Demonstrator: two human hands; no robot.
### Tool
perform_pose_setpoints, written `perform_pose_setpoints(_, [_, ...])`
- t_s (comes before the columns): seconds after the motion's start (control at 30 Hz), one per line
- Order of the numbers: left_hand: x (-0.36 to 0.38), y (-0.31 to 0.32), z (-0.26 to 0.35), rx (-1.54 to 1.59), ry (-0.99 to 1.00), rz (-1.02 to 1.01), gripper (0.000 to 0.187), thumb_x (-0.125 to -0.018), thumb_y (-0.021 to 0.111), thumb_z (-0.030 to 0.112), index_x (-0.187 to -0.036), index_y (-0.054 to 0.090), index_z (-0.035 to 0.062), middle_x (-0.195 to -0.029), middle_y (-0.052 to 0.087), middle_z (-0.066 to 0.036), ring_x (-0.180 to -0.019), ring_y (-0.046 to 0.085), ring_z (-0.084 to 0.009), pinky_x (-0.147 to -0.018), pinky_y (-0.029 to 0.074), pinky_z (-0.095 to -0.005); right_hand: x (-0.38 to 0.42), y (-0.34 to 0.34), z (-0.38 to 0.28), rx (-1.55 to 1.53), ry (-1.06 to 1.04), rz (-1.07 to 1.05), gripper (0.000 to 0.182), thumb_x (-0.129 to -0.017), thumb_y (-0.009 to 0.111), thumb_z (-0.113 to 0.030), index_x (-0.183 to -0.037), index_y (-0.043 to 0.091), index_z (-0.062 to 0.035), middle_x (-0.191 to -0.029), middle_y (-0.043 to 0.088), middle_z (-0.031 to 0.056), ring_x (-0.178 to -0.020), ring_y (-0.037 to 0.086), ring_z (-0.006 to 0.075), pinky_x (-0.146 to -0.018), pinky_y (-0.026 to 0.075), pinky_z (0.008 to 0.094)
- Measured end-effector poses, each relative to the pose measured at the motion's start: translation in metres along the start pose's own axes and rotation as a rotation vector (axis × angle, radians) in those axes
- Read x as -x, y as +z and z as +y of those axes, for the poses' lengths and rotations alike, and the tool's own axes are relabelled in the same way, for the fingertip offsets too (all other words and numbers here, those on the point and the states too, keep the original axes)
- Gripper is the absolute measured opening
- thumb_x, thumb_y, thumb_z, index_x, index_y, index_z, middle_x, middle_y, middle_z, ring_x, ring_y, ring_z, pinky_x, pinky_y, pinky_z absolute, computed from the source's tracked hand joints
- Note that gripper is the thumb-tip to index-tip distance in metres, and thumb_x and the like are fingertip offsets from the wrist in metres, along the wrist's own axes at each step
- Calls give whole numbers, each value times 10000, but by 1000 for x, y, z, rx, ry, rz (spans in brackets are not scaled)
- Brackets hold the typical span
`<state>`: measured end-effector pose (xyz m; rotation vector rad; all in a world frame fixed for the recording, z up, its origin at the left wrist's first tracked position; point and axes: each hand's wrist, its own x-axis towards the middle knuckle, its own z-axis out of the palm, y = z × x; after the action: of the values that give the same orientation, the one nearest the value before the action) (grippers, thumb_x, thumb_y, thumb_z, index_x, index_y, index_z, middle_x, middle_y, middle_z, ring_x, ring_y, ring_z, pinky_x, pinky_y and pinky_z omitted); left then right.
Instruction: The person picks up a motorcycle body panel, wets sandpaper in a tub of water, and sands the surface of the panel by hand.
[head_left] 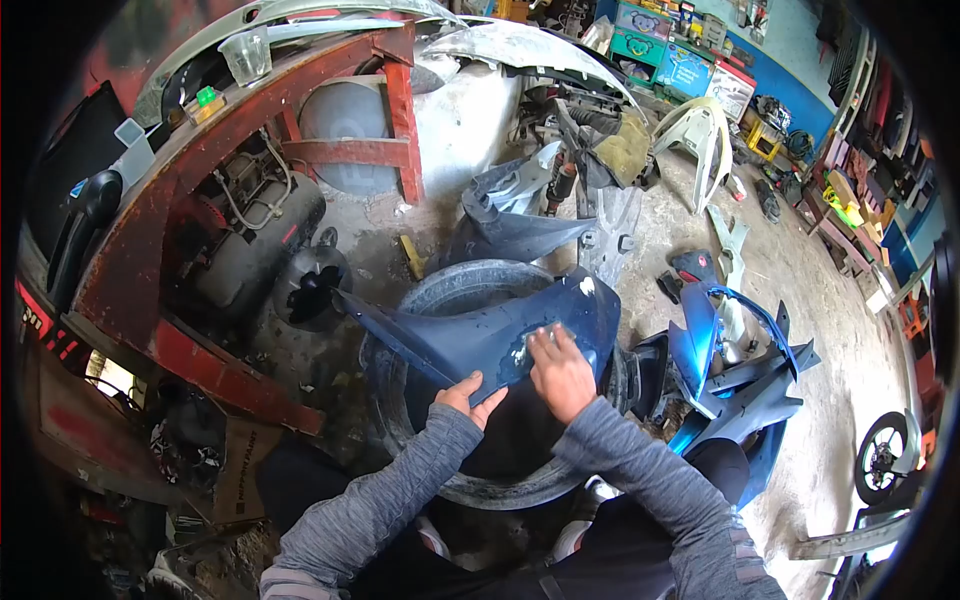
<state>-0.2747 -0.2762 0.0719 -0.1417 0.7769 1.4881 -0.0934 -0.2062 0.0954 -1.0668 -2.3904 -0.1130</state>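
A dark blue motorcycle fairing panel (470,335) lies tilted across the rim of a large grey tub (480,490). My left hand (467,402) grips the panel's near edge, thumb on top. On the panel's right part, my right hand (560,372) presses down with its fingers together and bent. Whatever may be under those fingers is hidden. Beside them the surface looks wet, with a whitish worn patch (519,350). Another pale spot shows near the panel's upper right corner. The inside of the tub is dark below the panel.
A red workbench frame (350,150) stands left, with an air compressor (262,235) beneath it. Glossy blue fairing pieces (700,350) lie to the right. Beyond the tub is a dark fairing part (510,230). A wheel (882,458) rests at far right.
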Motion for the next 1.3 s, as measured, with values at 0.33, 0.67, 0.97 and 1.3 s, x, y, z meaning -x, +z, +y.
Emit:
perform_pose_setpoints(0.33, [-3, 2, -4, 32, 15, 30, 274, -939, 620, 10, -1181, 513, -61, -1175, 583, -207, -1098, 621, -339, -982, 546, -580, 7, 7, -11, -126, 28, 23, 448, -783, 638, -45, -1216, 620, 64, -1260, 621, 247, -1245, 545, 423, -1092, 419, 467])
perform_pose_setpoints(0.67, [-10, 2, -1, 87, -19, 48, 282, -986, 586, 95, -1232, 512, -21, -1209, 593, -179, -1139, 608, -367, -990, 523, -606, 19, 8, -25, -137, -6, 71, 386, -842, 578, -53, -1212, 613, 53, -1286, 606, 244, -1255, 528, 431, -1080, 413, 477])
perform_pose_setpoints(0.97, [-3, 16, -1, 112, 32, 64, 332, -1012, 568, 172, -1266, 490, -28, -1262, 554, -195, -1188, 569, -411, -1022, 488, -629, 21, 8, -16, -103, 67, 115, 387, -874, 554, -74, -1237, 610, 49, -1308, 597, 245, -1272, 523, 440, -1066, 405, 508])
perform_pose_setpoints(1.3, [-18, 15, 10, 125, -53, -93, 418, -1025, 536, 341, -1288, 483, 20, -1326, 541, -166, -1246, 535, -405, -1089, 424, -569, 13, -11, -35, -241, 38, 135, 369, -914, 543, -40, -1265, 610, 52, -1329, 588, 253, -1285, 510, 459, -1081, 392, 523])
